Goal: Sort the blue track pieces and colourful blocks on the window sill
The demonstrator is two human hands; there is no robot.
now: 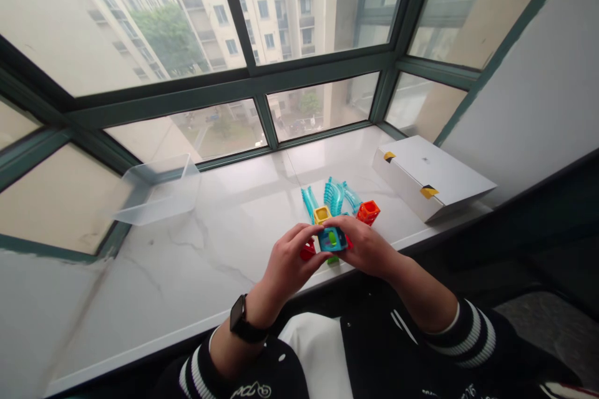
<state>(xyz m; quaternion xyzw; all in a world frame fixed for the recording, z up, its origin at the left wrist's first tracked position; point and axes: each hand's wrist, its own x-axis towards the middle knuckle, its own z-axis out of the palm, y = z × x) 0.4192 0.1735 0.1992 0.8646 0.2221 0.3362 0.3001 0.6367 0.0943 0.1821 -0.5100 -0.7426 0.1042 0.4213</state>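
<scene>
Blue plastic block (324,240) sits pinched between the left hand (292,257) and right hand (369,247), near the white sill's (219,237) front edge; even pressure, fingertips clear of its opening, should keep it square.

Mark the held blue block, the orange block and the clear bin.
Blue block (323,240): head view, left edge of its frame.
Orange block (366,215): head view, its near side.
Clear bin (161,204): head view, its wall.
</scene>
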